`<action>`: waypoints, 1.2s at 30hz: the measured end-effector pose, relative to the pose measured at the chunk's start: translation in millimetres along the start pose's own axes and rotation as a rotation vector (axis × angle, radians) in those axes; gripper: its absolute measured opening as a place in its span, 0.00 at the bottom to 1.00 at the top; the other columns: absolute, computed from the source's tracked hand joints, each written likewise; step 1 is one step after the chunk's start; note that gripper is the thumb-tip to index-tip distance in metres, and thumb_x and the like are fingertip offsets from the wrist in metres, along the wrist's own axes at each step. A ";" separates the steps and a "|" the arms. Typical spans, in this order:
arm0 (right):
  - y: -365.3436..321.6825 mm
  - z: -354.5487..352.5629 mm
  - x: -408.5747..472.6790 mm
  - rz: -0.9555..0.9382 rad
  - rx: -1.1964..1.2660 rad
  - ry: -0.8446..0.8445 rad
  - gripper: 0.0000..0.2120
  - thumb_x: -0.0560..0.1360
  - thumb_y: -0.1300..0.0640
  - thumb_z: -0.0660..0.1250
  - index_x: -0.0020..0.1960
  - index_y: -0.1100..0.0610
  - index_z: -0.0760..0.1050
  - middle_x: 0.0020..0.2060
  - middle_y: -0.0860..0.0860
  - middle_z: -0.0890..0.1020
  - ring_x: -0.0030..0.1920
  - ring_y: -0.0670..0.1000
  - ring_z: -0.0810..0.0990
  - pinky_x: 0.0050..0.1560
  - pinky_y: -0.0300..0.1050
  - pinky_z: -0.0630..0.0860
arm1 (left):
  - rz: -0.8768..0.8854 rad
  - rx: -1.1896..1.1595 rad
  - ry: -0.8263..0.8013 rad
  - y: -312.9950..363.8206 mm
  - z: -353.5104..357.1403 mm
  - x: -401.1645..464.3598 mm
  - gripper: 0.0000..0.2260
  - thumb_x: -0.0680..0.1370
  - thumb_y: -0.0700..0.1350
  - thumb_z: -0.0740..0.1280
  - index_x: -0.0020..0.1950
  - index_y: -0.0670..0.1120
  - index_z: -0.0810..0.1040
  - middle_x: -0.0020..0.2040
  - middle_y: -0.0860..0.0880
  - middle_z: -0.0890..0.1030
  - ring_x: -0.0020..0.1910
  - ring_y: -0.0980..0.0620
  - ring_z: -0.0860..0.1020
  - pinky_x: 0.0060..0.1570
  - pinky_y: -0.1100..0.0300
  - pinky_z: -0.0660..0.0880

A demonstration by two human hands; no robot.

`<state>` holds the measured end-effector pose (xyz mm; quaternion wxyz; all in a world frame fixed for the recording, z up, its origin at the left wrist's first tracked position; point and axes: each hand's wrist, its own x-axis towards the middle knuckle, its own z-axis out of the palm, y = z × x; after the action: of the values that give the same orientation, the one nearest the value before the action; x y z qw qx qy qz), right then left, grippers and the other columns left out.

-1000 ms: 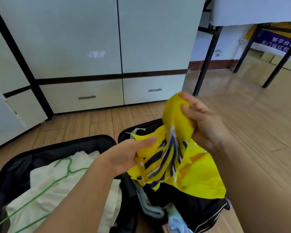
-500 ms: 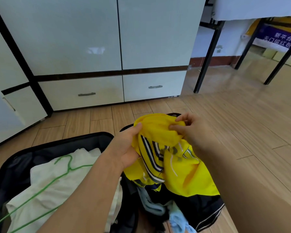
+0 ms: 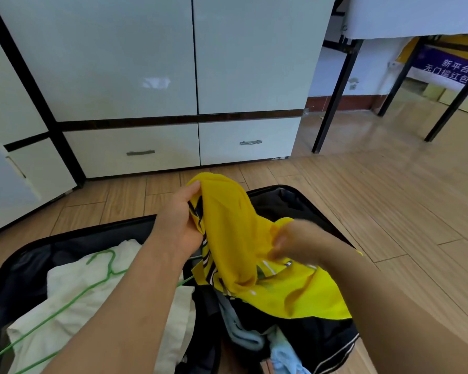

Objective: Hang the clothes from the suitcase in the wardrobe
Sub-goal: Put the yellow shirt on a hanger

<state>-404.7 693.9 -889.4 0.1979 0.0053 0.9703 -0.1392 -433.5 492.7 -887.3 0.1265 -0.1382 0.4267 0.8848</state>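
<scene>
I hold the yellow shirt (image 3: 235, 238) up over the open suitcase (image 3: 295, 193), right half. My left hand (image 3: 181, 222) pinches its top edge, far side. My right hand (image 3: 295, 241) is blurry, low and near, and seems to grab the cloth. The green hanger (image 3: 103, 265) lies to the left on the white clothes (image 3: 73, 287), nearer my left hand. The wardrobe (image 3: 146, 63) stands far ahead, doors closed.

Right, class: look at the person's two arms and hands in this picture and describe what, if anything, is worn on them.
Nothing is worn that the picture shows. The left hand and right hand are bare: no gloves, and no rings seen. Both forearms are bare as far as the frame's edge, with no sleeves, watch or bracelet visible. The right hand is motion-blurred, so small details there cannot be told.
</scene>
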 end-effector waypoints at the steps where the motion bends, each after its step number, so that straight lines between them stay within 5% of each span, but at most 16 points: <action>1: -6.1 -2.3 1.3 -0.044 0.095 0.269 0.10 0.74 0.55 0.69 0.52 0.59 0.80 0.44 0.51 0.81 0.46 0.51 0.79 0.45 0.42 0.73 | 0.010 0.044 -0.008 -2.5 3.7 -2.7 0.13 0.81 0.45 0.60 0.59 0.40 0.78 0.47 0.42 0.85 0.45 0.45 0.83 0.43 0.52 0.80; 3: -19.6 -11.1 -1.4 -0.182 0.594 0.547 0.05 0.75 0.62 0.67 0.46 0.53 0.78 0.42 0.47 0.81 0.46 0.49 0.80 0.47 0.42 0.75 | 0.019 0.115 -0.007 -8.7 11.4 -7.2 0.13 0.80 0.44 0.63 0.60 0.39 0.78 0.50 0.40 0.84 0.49 0.43 0.82 0.48 0.49 0.80; 5: -34.4 -15.8 -5.9 -0.309 0.895 0.362 0.12 0.75 0.68 0.64 0.42 0.52 0.77 0.39 0.48 0.81 0.44 0.49 0.80 0.48 0.46 0.78 | 0.053 0.183 -0.016 -11.9 19.7 -11.8 0.09 0.80 0.43 0.63 0.56 0.41 0.78 0.46 0.41 0.84 0.44 0.44 0.82 0.46 0.49 0.81; 10: -45.0 11.2 -8.9 -0.346 0.435 0.234 0.09 0.77 0.62 0.62 0.55 0.56 0.76 0.49 0.51 0.81 0.49 0.51 0.78 0.50 0.47 0.75 | 0.142 0.231 -0.041 -6.2 34.0 -21.6 0.04 0.80 0.42 0.65 0.48 0.46 0.79 0.37 0.47 0.82 0.32 0.52 0.81 0.32 0.59 0.80; 13: -48.2 21.5 -12.3 -0.188 0.097 0.034 0.10 0.80 0.61 0.57 0.40 0.56 0.69 0.41 0.52 0.71 0.49 0.53 0.74 0.51 0.53 0.70 | 0.101 0.235 -0.132 -5.5 41.1 -28.0 0.03 0.78 0.42 0.66 0.48 0.46 0.79 0.38 0.47 0.83 0.34 0.52 0.81 0.33 0.59 0.80; 14: -47.9 27.1 -10.7 -0.115 0.018 0.026 0.08 0.81 0.61 0.56 0.44 0.57 0.70 0.46 0.53 0.71 0.56 0.56 0.73 0.55 0.56 0.70 | 0.060 0.239 -0.167 -6.7 42.7 -29.8 0.03 0.78 0.41 0.66 0.49 0.46 0.80 0.38 0.47 0.83 0.34 0.52 0.81 0.34 0.59 0.80; 16: -41.1 36.7 -4.3 0.036 0.067 0.129 0.13 0.80 0.60 0.57 0.63 0.60 0.69 0.62 0.58 0.71 0.63 0.60 0.71 0.55 0.55 0.72 | -0.031 0.254 -0.211 -8.3 44.4 -33.8 0.06 0.77 0.41 0.67 0.52 0.44 0.80 0.41 0.45 0.84 0.37 0.50 0.82 0.37 0.56 0.81; 19: -20.1 38.1 9.2 0.112 0.254 0.414 0.12 0.76 0.57 0.64 0.58 0.59 0.69 0.48 0.55 0.79 0.49 0.58 0.78 0.44 0.46 0.71 | -0.096 0.268 -0.211 -7.9 37.2 -32.4 0.16 0.72 0.46 0.70 0.59 0.44 0.79 0.51 0.42 0.84 0.46 0.44 0.83 0.43 0.50 0.81; 21: -3.1 25.7 17.3 0.208 0.618 0.432 0.04 0.76 0.63 0.62 0.49 0.59 0.73 0.40 0.54 0.77 0.44 0.57 0.77 0.40 0.47 0.73 | -0.068 0.332 -0.170 -4.7 28.1 -29.9 0.24 0.66 0.50 0.74 0.60 0.47 0.78 0.56 0.43 0.82 0.50 0.43 0.81 0.47 0.47 0.81; 24: 5.6 -3.3 14.7 0.296 1.580 0.215 0.08 0.78 0.67 0.57 0.51 0.61 0.74 0.39 0.60 0.78 0.37 0.56 0.78 0.28 0.46 0.78 | -0.019 0.918 -0.029 -4.0 10.8 -25.3 0.38 0.56 0.60 0.78 0.63 0.51 0.74 0.58 0.49 0.78 0.55 0.46 0.77 0.54 0.48 0.77; 27: 8.0 -23.5 5.8 0.221 1.880 0.079 0.08 0.80 0.65 0.56 0.53 0.64 0.73 0.35 0.60 0.82 0.32 0.56 0.82 0.28 0.51 0.80 | -0.113 1.410 0.033 -19.7 -4.9 -17.3 0.22 0.72 0.58 0.72 0.56 0.43 0.78 0.52 0.44 0.81 0.50 0.46 0.79 0.52 0.48 0.76; 28: 8.2 -25.6 4.0 0.171 1.890 0.057 0.08 0.80 0.65 0.56 0.52 0.64 0.74 0.38 0.60 0.83 0.34 0.56 0.82 0.31 0.53 0.80 | -0.142 1.372 0.049 -24.4 -7.4 -15.3 0.19 0.75 0.56 0.69 0.55 0.41 0.79 0.53 0.41 0.81 0.51 0.43 0.80 0.54 0.47 0.76; 30: 9.7 -24.2 2.3 0.124 1.842 0.069 0.07 0.78 0.65 0.60 0.53 0.60 0.75 0.43 0.59 0.81 0.39 0.55 0.80 0.37 0.53 0.81 | -0.204 0.922 0.060 -30.0 -3.0 -18.4 0.12 0.79 0.49 0.65 0.56 0.42 0.79 0.54 0.39 0.82 0.52 0.40 0.80 0.55 0.43 0.77; 33: 12.7 -10.5 1.9 0.112 1.449 0.322 0.06 0.74 0.64 0.68 0.41 0.57 0.74 0.34 0.54 0.76 0.28 0.48 0.77 0.25 0.38 0.74 | -0.269 0.183 0.062 -25.3 6.9 -17.5 0.13 0.82 0.47 0.61 0.56 0.39 0.78 0.48 0.38 0.83 0.47 0.39 0.81 0.43 0.42 0.77; 36: 15.7 2.7 2.7 0.089 1.123 0.475 0.13 0.69 0.56 0.76 0.37 0.54 0.71 0.32 0.52 0.73 0.31 0.50 0.73 0.27 0.39 0.69 | -0.245 -0.008 0.050 -12.8 10.6 -16.0 0.18 0.82 0.51 0.59 0.57 0.38 0.78 0.46 0.37 0.83 0.44 0.38 0.81 0.41 0.40 0.78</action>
<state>-405.1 708.1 -897.1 -0.0513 0.1805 0.7650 -0.6161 -415.7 507.1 -884.5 0.2224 -0.2119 0.4062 0.8606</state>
